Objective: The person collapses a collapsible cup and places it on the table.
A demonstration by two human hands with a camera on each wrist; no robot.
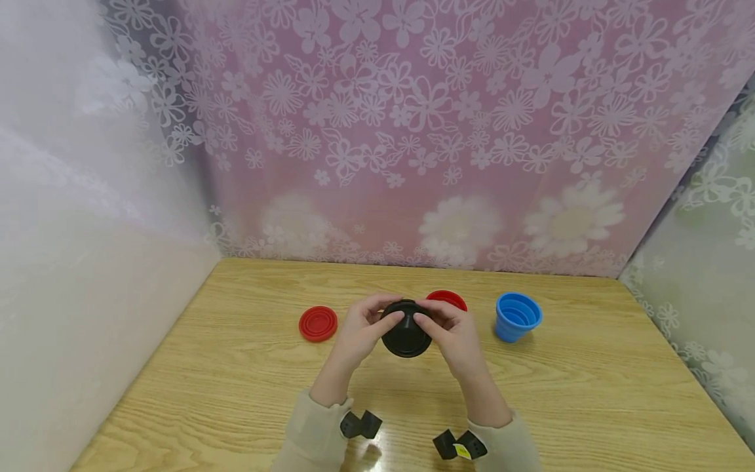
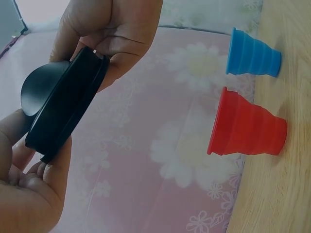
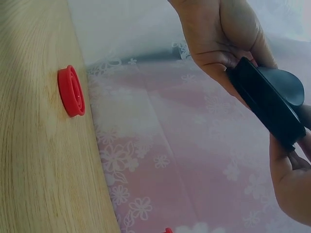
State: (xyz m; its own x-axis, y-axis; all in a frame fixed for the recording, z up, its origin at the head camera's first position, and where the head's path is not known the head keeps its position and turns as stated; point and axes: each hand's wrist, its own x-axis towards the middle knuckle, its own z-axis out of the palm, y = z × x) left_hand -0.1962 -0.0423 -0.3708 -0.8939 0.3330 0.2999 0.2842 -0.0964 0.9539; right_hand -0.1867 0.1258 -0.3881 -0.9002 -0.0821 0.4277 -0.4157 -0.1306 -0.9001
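Observation:
A round black collapsible piece (image 1: pixel 407 334) is held up above the table between both hands, its domed side bulging toward the person. The left hand (image 1: pixel 361 331) grips its left edge, thumb on the near face and fingers behind. On the opposite edge the right hand (image 1: pixel 454 334) grips it the same way. In the left wrist view the black piece (image 2: pixel 65 104) is tilted, with a flat rim and a rounded bulge; the right wrist view shows the same piece (image 3: pixel 269 102) between the hands.
On the wooden table (image 1: pixel 236 393), a flat red collapsed cup (image 1: pixel 318 324) lies left of the hands. An expanded red cup (image 2: pixel 248 124) stands behind the right hand, and an expanded blue cup (image 1: pixel 516 317) stands to the right. Flowered cloth (image 1: pixel 377 131) hangs behind the table.

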